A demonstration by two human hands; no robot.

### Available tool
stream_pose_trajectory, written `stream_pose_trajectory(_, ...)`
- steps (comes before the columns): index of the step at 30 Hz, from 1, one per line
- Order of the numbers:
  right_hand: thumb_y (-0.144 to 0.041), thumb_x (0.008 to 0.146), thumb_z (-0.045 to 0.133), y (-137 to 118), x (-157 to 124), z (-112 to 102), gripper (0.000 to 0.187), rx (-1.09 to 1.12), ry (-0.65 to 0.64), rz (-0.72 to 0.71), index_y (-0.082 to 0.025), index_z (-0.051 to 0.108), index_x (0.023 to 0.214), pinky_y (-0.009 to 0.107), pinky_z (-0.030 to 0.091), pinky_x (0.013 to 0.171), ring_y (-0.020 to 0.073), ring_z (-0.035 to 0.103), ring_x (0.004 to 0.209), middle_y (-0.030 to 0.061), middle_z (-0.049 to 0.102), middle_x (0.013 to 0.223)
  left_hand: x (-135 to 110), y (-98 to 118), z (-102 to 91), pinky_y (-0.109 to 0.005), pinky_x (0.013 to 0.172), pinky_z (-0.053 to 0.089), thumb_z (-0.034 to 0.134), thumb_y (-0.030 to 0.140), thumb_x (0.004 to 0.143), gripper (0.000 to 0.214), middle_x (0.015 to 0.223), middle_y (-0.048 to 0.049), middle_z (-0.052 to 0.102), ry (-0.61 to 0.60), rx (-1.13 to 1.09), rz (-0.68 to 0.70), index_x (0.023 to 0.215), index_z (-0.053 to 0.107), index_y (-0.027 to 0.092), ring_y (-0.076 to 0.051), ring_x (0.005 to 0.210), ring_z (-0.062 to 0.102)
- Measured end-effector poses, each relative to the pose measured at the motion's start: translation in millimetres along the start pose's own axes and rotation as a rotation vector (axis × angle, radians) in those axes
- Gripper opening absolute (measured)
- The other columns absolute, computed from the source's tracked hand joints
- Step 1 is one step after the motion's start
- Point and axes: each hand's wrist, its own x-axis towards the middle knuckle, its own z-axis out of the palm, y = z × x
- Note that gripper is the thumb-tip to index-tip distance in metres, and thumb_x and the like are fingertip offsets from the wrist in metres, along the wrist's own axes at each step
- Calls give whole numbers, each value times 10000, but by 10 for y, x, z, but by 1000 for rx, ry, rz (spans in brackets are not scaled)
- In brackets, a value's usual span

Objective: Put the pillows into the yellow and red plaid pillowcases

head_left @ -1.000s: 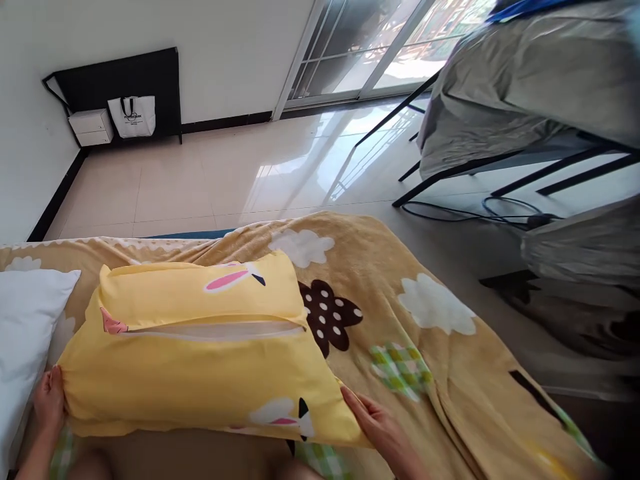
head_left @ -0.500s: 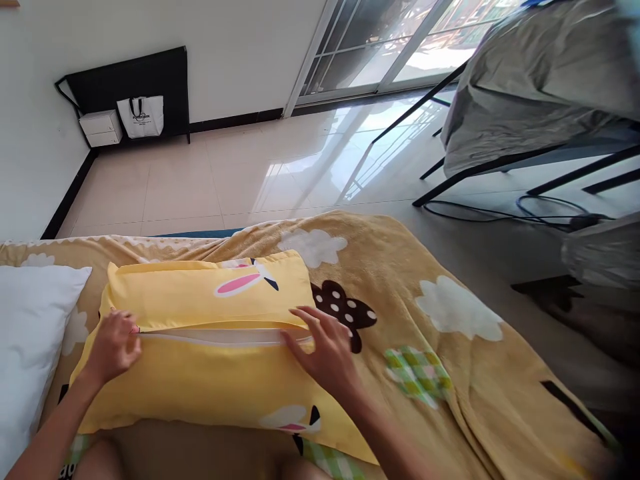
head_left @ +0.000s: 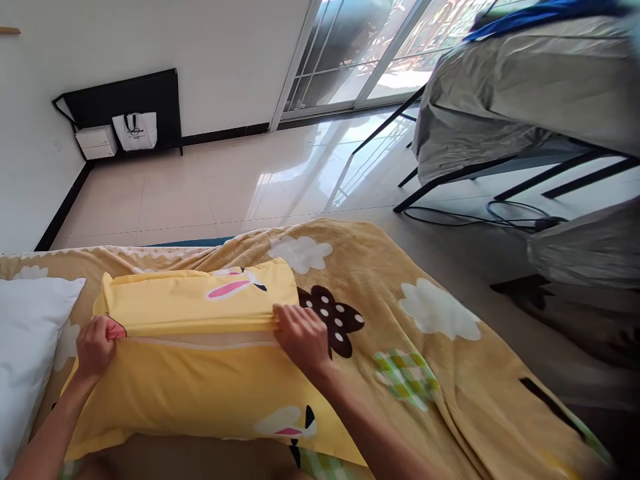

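A yellow pillow (head_left: 200, 380) in a printed case lies on the tan blanket (head_left: 450, 373) in front of me. Across its middle runs the case's opening, with pale fabric showing in the gap. My left hand (head_left: 95, 347) is closed on the left end of the opening's upper flap. My right hand (head_left: 300, 337) is closed on the right end of the same flap, pinching the yellow cloth. The flap is pulled taut between both hands.
A white pillow (head_left: 27, 353) lies at the left, touching the yellow one. Beyond the bed is a glossy tiled floor (head_left: 210, 187). A black-framed bed with grey covers (head_left: 520, 100) stands at the right, cables under it. A white bag (head_left: 134, 130) leans on a black shelf.
Both hands left the pillow's lower corners, moved up to the opening across its middle, and closed on the two ends of the upper flap.
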Motion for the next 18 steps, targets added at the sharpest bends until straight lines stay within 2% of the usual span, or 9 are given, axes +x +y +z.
stream_pose_trajectory(2,-43,765,411,148,-68,119,287,35,100,131,-176,603,932,342,386,780,252,586,822,97,657,798,-50,-19,60,-405,841,477,453,176,831,102,885,-116,637,130,-61,-87,835,554,189,-284,946,610)
stream_pose_trajectory(4,-68,747,415,311,-179,275,308,128,53,215,-183,595,969,330,411,737,241,596,793,91,673,843,-101,-74,156,-465,999,445,426,169,841,299,1202,-175,613,80,-206,-91,1102,570,147,-306,1203,544)
stream_pose_trajectory(7,-134,712,427,533,-344,473,363,293,-112,346,-205,582,1033,301,433,641,210,598,707,57,674,853,-135,-233,253,-426,1159,343,356,156,868,570,1510,-119,432,-317,-483,6,1436,389,175,-231,1421,371)
stream_pose_trajectory(9,-211,714,446,584,-395,486,416,337,-157,438,-205,580,1109,328,472,683,235,628,809,79,675,943,-120,-312,196,-417,1180,321,382,238,897,612,1570,-110,350,-555,-562,27,1502,311,175,-233,1460,305)
stream_pose_trajectory(10,-251,720,460,547,-396,446,467,344,-160,445,-202,571,1171,364,489,741,265,633,922,106,668,1049,-107,-300,128,-435,1180,316,415,294,904,632,1585,-119,317,-611,-555,28,1512,299,167,-253,1471,279)
stream_pose_trajectory(12,-307,752,479,300,-353,304,592,373,-149,343,-214,496,1336,448,472,895,316,555,1184,140,572,1330,-88,-103,-45,-474,1186,290,443,352,917,634,1595,-118,292,-601,-480,62,1512,313,175,-272,1481,249)
stream_pose_trajectory(14,-324,839,457,-158,-262,160,658,426,-126,150,-246,344,1482,475,396,1032,299,427,1355,111,426,1512,-91,326,-179,-489,1206,234,376,301,955,558,1593,-88,303,-472,-387,147,1504,342,205,-249,1486,237)
stream_pose_trajectory(16,-309,931,389,-680,-154,108,624,452,-127,-63,-246,252,1537,438,328,1111,241,365,1414,86,389,1549,-118,823,-195,-464,1222,196,327,237,973,552,1602,-67,282,-352,-333,286,1523,304,216,-220,1494,214)
stream_pose_trajectory(18,-328,965,394,-1029,-71,174,590,418,-141,-265,-223,278,1534,411,296,1141,217,346,1430,81,392,1546,-156,1115,-87,-440,1223,200,366,253,973,572,1595,-62,295,-303,-297,402,1536,272,225,-213,1488,234)
